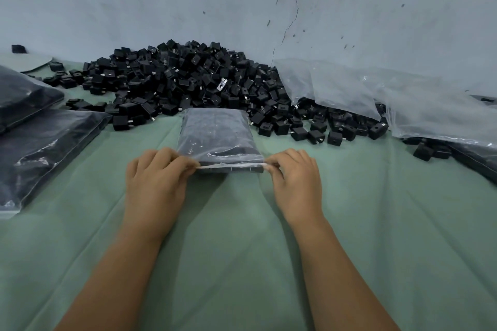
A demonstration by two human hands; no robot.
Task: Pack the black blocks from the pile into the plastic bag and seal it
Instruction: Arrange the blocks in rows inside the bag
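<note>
Pinching the near mouth corners of the filled plastic bag, the left hand and right hand stretch it on the green cloth, just before the pile of black blocks at the far edge.

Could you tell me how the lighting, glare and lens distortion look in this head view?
Head view: soft, even light, with faint shadows under both forearms; white glare streaks on the filled bags at left and the loose plastic sheet; wide-angle bending curves the green cloth edges; slight blur at the left hand fingers.
</note>
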